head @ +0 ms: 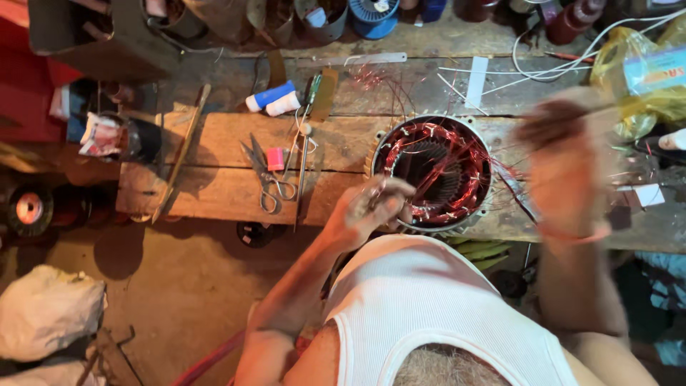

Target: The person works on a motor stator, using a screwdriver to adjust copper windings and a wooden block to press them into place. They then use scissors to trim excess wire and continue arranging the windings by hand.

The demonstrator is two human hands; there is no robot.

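A round motor stator [437, 139] with red copper windings lies on the wooden bench [214, 193], and loose copper wire ends [511, 189] trail off its right side. My left hand [375, 206] rests on the stator's near-left rim, fingers curled tight against the rim and the windings there. My right hand [564, 161] is raised to the right of the stator and badly blurred. Something dark shows at its top, but I cannot tell what it is or whether the hand grips it.
Scissors [266, 175], a small pink spool [276, 159], a screwdriver [306, 146] and a white and blue tube [271, 97] lie left of the stator. A long wooden stick [180, 154] lies further left. White wires [564, 64] and a yellow bag [636, 78] lie at the back right.
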